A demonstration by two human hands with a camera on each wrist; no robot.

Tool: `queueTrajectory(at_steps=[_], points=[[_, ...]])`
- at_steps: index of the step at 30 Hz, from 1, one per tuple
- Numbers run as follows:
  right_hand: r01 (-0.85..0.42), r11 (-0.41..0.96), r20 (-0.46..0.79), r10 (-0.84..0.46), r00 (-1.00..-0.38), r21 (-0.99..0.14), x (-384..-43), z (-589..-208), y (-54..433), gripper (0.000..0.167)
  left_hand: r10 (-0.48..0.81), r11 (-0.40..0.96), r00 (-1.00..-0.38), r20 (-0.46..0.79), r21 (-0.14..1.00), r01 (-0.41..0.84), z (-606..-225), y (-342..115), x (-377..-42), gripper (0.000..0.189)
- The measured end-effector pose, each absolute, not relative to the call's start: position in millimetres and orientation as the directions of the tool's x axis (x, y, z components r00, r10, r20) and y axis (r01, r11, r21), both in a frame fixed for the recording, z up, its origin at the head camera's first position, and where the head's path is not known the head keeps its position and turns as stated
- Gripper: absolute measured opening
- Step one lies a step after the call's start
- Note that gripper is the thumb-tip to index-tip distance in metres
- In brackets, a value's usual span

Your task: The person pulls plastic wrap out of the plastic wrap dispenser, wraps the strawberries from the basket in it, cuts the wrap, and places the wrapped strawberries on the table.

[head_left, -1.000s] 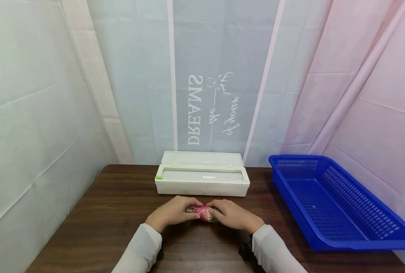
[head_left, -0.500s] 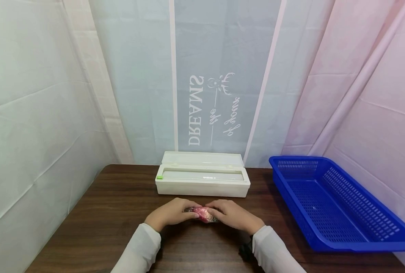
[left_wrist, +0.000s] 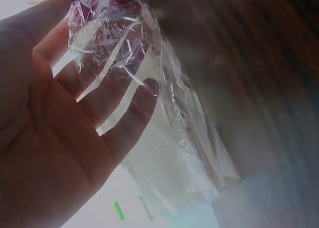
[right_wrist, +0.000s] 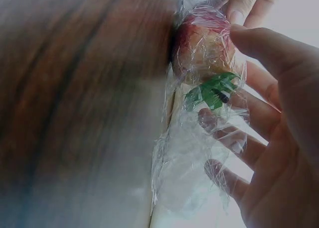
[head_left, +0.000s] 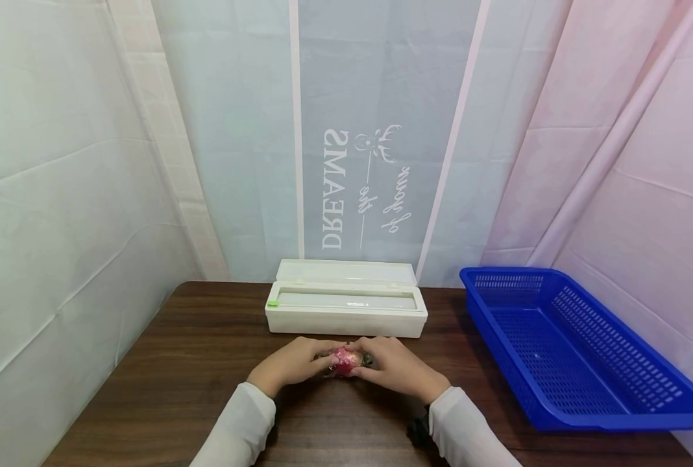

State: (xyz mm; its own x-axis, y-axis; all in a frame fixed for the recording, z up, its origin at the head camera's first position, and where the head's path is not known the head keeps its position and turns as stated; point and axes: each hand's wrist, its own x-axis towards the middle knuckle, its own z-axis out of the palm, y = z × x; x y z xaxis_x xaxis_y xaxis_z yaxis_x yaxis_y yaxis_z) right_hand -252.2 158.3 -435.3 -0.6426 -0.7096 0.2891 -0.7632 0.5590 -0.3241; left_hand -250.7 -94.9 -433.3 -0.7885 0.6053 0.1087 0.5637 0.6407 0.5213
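Between my two hands is a red-and-yellow fruit (head_left: 344,362), apple- or peach-like, wrapped in crinkled cling film (right_wrist: 184,158). Its green leaf (right_wrist: 213,91) and dark stem show through the film in the right wrist view, pointing toward my right palm. My left hand (head_left: 296,364) grips its left end with thumb and fingers, and loose film (left_wrist: 119,44) spreads across those fingers. From the other side my right hand (head_left: 396,364) holds it, thumb on the near side and fingers spread behind the film.
Just beyond my hands stands a white cling film dispenser (head_left: 346,321), lid (head_left: 346,271) raised, with a green slider (head_left: 273,303) at its left. A blue perforated basket (head_left: 533,370) is at the right of the brown wooden table (head_left: 194,363). Cloth walls enclose it.
The wrapped fruit has turned between my hands, with more of its red side showing. My right fingers and thumb have shifted their grip on it; the left hand stays nearly in place.
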Motion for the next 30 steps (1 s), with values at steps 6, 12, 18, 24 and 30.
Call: queueTrajectory(at_steps=[6, 12, 18, 24, 30], points=[[-0.744, 0.573, 0.256, -0.705, -0.661, -0.344, -252.1, -436.2, 158.5, 0.045, 0.6, 0.642, -0.791, 0.12, 0.518, 0.566, -432.2, -95.1, -249.7, 0.04], [-0.708, 0.594, 0.2, -0.695, -0.691, -0.381, -251.5, -438.1, 158.4, 0.057, 0.611, 0.636, -0.785, 0.098, 0.529, 0.562, -431.3, -92.3, -250.4, 0.038], [-0.689, 0.605, 0.18, -0.685, -0.706, -0.4, -250.0, -439.4, 157.0, 0.055, 0.623, 0.65, -0.779, 0.071, 0.507, 0.566, -431.8, -91.6, -250.8, 0.036], [-0.679, 0.619, 0.138, -0.69, -0.71, -0.395, -248.3, -438.9, 157.6, 0.052, 0.634, 0.65, -0.766, 0.109, 0.46, 0.604, -432.2, -94.5, -250.1, 0.028], [-0.686, 0.63, 0.109, -0.703, -0.703, -0.364, -249.7, -440.2, 159.7, 0.058, 0.627, 0.671, -0.774, 0.084, 0.447, 0.592, -429.4, -94.7, -247.5, 0.03]])
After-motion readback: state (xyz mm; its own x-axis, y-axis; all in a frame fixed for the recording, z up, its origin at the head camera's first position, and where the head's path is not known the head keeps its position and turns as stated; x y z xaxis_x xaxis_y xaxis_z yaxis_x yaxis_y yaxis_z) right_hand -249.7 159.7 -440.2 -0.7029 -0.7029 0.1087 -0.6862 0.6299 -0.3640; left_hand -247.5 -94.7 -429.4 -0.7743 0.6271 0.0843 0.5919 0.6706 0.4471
